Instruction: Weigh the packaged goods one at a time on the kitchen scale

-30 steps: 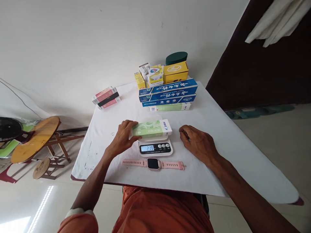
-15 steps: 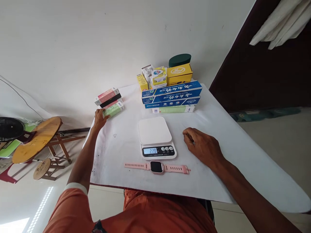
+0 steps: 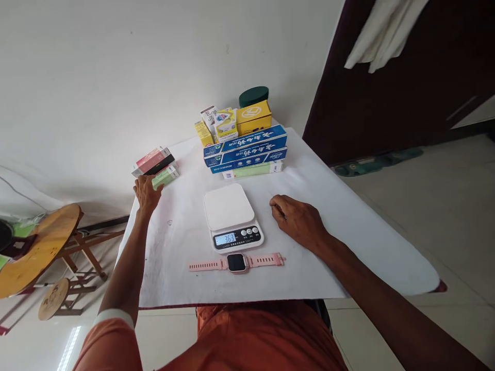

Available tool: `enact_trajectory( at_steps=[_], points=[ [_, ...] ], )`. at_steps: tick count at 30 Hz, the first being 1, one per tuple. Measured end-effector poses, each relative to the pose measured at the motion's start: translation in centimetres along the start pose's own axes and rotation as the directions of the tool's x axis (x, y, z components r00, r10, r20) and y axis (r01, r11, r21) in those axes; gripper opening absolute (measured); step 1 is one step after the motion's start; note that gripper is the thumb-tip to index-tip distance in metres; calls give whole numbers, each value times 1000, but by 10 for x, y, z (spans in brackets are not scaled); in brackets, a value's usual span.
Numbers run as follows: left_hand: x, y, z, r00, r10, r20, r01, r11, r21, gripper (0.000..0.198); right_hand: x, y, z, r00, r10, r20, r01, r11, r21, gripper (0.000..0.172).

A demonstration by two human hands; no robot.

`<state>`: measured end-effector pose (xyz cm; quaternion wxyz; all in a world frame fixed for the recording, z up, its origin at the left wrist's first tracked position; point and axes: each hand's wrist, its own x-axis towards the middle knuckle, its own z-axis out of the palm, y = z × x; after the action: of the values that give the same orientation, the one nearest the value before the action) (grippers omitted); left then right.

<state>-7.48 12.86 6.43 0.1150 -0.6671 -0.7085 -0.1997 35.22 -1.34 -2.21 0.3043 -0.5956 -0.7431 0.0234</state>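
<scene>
My left hand (image 3: 147,195) is at the far left of the table, its thumb and fingers gripping the near end of a light green box (image 3: 165,177). Right behind that box lie a black box (image 3: 160,166) and a pink-red box (image 3: 150,158), close against it. My right hand (image 3: 297,217) rests on the table with its fingers curled in, and nothing shows in it. Between my hands stands a white kitchen scale (image 3: 229,207), its lit display (image 3: 225,240) showing figures that look like 363. A pink-strapped smartwatch (image 3: 236,263) lies flat in front of the scale.
Behind the scale are stacked blue toothpaste boxes (image 3: 247,147), another light green box (image 3: 253,170), yellow boxes (image 3: 254,117) and a dark green round lid (image 3: 253,96). The wall rises behind the white-covered table (image 3: 371,257). Wooden stools (image 3: 56,299) stand on the floor at left.
The view has swung to the right, so everything sits further left. The scale's figures have changed. My left hand keeps to the green box, now closer against the others; my right hand stays put.
</scene>
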Motion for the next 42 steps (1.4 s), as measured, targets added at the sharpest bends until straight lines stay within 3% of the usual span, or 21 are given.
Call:
enact_trajectory(
  at_steps=[3,7,11,14,22,25,29,34,38,42],
  points=[
    [4,48,-8,976,204,-70,-212,969,-128,39,0,-1,0,1000,16,6,-16,1000,-6,22],
    [14,126,-10,878,468,-102,-477,840,-259,56,0,-2,-1,999,35,40,-34,999,-24,22],
    [24,185,-1,825,564,13,-541,797,-270,66,1,-3,-3,995,50,89,-46,998,-54,22],
    [31,203,5,827,554,92,-513,812,-278,67,1,-4,-3,992,57,114,-50,996,-68,21],
    [27,199,8,871,489,44,-432,807,-403,67,2,-6,-7,989,57,138,-47,996,-71,22],
    [9,186,-6,866,498,-32,-461,773,-436,52,1,-7,-7,989,59,137,-50,996,-68,23],
    [-29,154,-38,880,468,-85,-448,755,-479,47,-1,-5,-6,994,33,105,-26,998,-60,23],
    [-89,116,-65,882,471,14,-402,767,-499,43,-3,-2,-1,998,-9,59,12,999,-50,21],
    [-124,101,-58,879,463,117,-354,796,-491,43,-2,-2,0,999,-2,41,4,999,-43,21],
    [-137,96,-48,878,449,165,-314,802,-508,49,-1,-3,-2,999,13,51,-11,999,-50,22]
  ],
)
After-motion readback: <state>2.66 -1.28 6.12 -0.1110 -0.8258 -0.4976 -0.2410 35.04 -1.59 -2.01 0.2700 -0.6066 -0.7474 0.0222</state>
